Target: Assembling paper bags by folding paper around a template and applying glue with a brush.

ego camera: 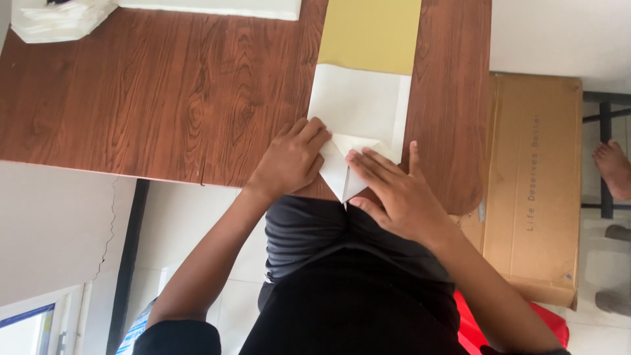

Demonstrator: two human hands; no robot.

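A long paper sheet [361, 98] lies on the wooden table [164, 98]. Its far part is yellow and its near part shows the white side, folded to a point [342, 184] at the table's near edge. My left hand [289, 161] rests with bent fingers on the left edge of the fold. My right hand [394, 190] lies flat, fingers spread, and presses the folded point down from the right. Both hands touch the paper, close together.
A brown cardboard box [532, 190] stands on the floor right of the table. Another person's bare foot [614, 167] shows at the far right. A white bag [56, 20] and a white slab [217, 8] sit at the table's far edge. Something red [545, 322] lies below the box.
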